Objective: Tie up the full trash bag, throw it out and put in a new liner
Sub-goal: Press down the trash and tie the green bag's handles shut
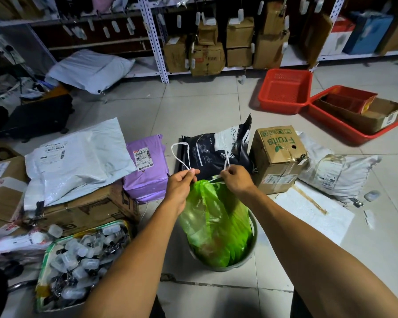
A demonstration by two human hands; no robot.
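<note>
The green trash bag [214, 223] is thin, shiny and crinkly. It sits in a round grey bin [251, 246] on the smooth tiled floor [205, 106], and its bunched top sticks up just under both hands. The left hand [182, 182] pinches one white string [182, 152], which makes a tall loop. The right hand [236, 179] pinches the other string at the bag's neck. A brown cardboard box [278, 157] stands near the bin on the right

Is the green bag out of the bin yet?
No, the green trash bag sits inside the grey bin while both hands hold its white drawstring.
</note>
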